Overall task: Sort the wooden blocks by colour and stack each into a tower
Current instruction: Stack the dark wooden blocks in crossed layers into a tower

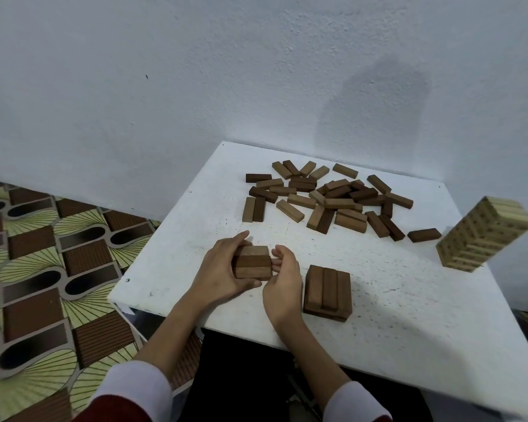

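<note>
Together our two hands close on a small set of blocks [252, 263] just left of the frame's centre. Our left hand [223, 274] wraps it from the left, fingers curled over the far edge and thumb along the near edge. Our right hand [282, 277] cups in from the right, its curled fingertips at the end faces of the blocks, though we cannot tell how firmly they press. We judge this to be the squaring of a layer of mid-brown blocks, three side by side.

Just right of our right hand a darker stack [327, 292] stands low, with a top layer of three blocks running away from us. Further up, in the middle of the white table [393, 300], lies the loose pile [329, 197], dark and lighter browns mixed and overlapping. At the right edge of the frame a tall pale tower [482, 236] already stands.

What could go wrong: if we squeeze unevenly, the middle block may pop up or the row may skew. Our right wrist sits close to the darker stack, so a careless swing outward could knock its top layer askew. The browns also look alike in this light, so a block could be missorted.
</note>
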